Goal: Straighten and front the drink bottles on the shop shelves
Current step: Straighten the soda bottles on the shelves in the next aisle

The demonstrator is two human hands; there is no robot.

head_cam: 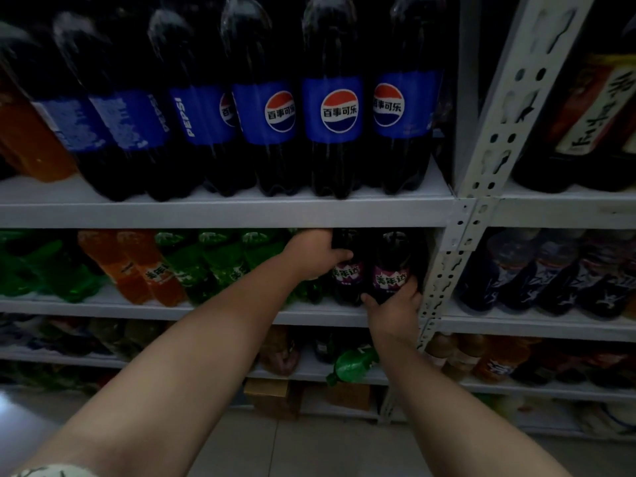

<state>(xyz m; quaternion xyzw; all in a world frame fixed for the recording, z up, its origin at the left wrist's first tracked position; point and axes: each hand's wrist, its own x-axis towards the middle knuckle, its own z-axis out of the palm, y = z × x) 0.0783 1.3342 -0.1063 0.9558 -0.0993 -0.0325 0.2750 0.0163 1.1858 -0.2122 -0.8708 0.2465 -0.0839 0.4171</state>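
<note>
Two dark bottles with purple labels stand at the right end of the second shelf (241, 313). My left hand (315, 254) grips the upper body of the left purple bottle (344, 280). My right hand (395, 311) grips the lower part of the right purple bottle (392, 266), thumb on its left side, fingers round its right. Green bottles (220, 266) and orange bottles (137, 266) stand to the left on the same shelf. Large cola bottles (332, 111) with blue labels line the shelf above; those at the left are turned sideways.
A perforated white upright post (481, 215) stands just right of the purple bottles. Beyond it are more dark bottles (550, 270). Lower shelves hold mixed bottles, among them a tilted green bottle (351, 366). Cardboard boxes (272, 397) sit near the tiled floor.
</note>
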